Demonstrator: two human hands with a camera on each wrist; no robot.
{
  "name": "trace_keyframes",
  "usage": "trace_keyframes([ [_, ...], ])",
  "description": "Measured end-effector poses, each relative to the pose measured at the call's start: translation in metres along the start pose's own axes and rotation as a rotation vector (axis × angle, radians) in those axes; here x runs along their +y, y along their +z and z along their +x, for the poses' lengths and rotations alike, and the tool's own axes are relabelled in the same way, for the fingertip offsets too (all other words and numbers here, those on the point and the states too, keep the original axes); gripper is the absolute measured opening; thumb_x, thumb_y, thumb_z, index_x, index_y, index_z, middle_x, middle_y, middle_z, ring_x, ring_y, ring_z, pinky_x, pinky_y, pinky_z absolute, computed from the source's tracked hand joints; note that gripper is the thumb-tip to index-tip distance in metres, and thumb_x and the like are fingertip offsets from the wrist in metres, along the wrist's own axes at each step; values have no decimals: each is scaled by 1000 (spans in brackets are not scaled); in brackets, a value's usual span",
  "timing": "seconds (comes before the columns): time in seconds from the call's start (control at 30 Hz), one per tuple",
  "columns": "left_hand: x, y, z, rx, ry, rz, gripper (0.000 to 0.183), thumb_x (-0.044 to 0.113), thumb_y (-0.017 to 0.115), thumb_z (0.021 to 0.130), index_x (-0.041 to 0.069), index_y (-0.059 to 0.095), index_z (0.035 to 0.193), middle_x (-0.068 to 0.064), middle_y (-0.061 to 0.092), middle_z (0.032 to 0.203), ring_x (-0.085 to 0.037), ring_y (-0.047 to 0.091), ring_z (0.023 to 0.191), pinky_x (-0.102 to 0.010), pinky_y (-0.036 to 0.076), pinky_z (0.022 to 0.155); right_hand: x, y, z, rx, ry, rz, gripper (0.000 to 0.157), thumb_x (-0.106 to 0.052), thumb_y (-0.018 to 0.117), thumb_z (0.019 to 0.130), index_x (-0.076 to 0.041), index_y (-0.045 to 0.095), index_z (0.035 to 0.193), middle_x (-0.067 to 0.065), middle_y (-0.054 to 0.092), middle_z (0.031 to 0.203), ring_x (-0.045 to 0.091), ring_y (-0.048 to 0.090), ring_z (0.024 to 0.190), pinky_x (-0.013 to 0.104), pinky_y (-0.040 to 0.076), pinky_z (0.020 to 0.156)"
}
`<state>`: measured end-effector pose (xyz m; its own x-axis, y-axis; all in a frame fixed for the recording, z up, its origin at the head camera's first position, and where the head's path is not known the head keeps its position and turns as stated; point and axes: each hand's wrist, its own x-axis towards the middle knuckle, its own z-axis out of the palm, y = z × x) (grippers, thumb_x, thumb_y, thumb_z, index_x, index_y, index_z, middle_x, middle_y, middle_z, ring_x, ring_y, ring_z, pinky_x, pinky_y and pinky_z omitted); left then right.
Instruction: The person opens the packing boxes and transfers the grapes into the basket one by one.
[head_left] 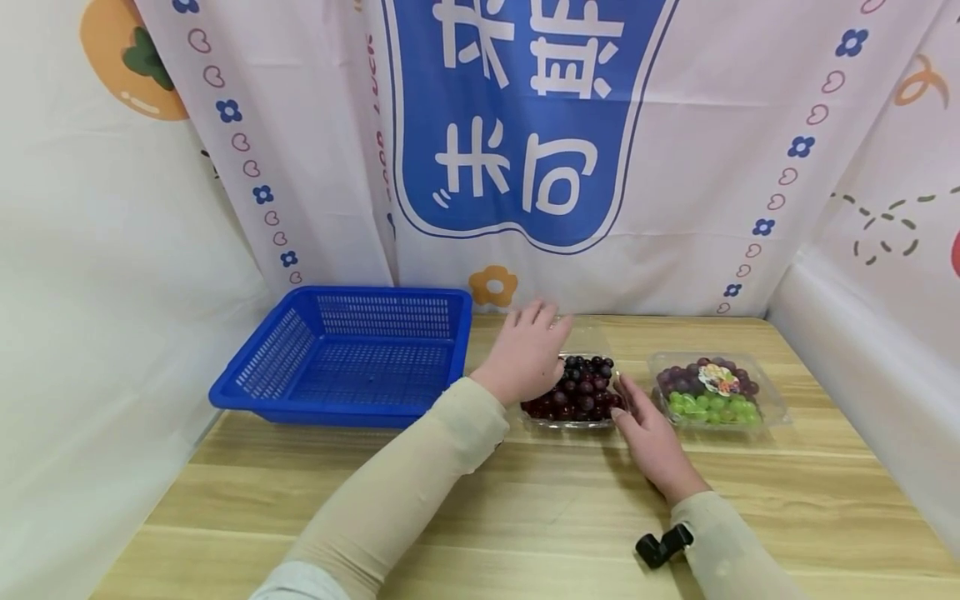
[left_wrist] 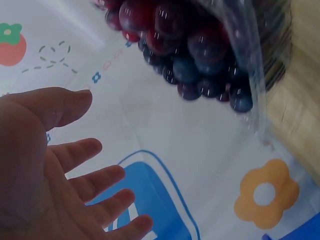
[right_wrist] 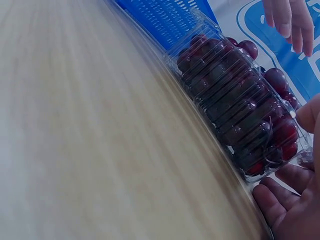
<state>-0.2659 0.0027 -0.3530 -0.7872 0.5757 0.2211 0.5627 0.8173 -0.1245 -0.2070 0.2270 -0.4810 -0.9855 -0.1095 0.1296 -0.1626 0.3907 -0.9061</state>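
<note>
Holds the box [head_left: 573,424] at its right end with the right hand [head_left: 654,440], thumb at the rim and the other fingers bent against the end wall. Reaches above the left part of the box with the left hand [head_left: 525,354], fingers released and loosely spread, grasping nothing. Cannot tell from here about any contact of these with the clear lid [head_left: 588,337], raised behind the box. Has the dark grapes [head_left: 577,396] inside the box, heaped to above the rim, and the box itself flat on the table [head_left: 540,517]. Has also the basket [head_left: 322,412] to the left of the box, and the labelled pack [head_left: 718,379], apparently closed, to the right of it.

Seems to be at the step of steadying the opened box, with no grape in the left fingers. Calls next, probably, for careful lowering of these toward the lid or the grapes, and on the right for a hold firm enough against sliding, but gentle.
</note>
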Motion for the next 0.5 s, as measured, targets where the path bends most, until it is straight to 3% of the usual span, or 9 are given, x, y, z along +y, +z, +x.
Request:
trace_keyframes([
  [0.17, 10, 10, 0, -35, 45, -33, 60, 45, 64, 97, 20, 46, 149, -8, 43, 153, -31, 32, 145, -54, 30, 115, 3, 0, 1, 7, 4, -35, 65, -30, 47, 108, -10, 18, 163, 11, 26, 164, 34, 26, 149, 51, 23, 119],
  [0.33, 20, 19, 1, -89, 113, -34, 64, 58, 54, 99, 22, 43, 151, -4, 40, 155, -29, 34, 144, -53, 28, 116, 2, 0, 1, 6, 9, -46, 65, -32, 46, 108, -10, 18, 163, 11, 26, 164, 34, 26, 149, 52, 23, 118],
  [0.5, 29, 24, 2, -104, 171, -27, 66, 58, 55, 98, 23, 43, 152, -3, 45, 150, -27, 39, 140, -51, 34, 114, -1, 0, 1, -7, 21, -31, 65, -32, 45, 109, -12, 16, 163, 12, 24, 165, 34, 24, 149, 52, 23, 119],
])
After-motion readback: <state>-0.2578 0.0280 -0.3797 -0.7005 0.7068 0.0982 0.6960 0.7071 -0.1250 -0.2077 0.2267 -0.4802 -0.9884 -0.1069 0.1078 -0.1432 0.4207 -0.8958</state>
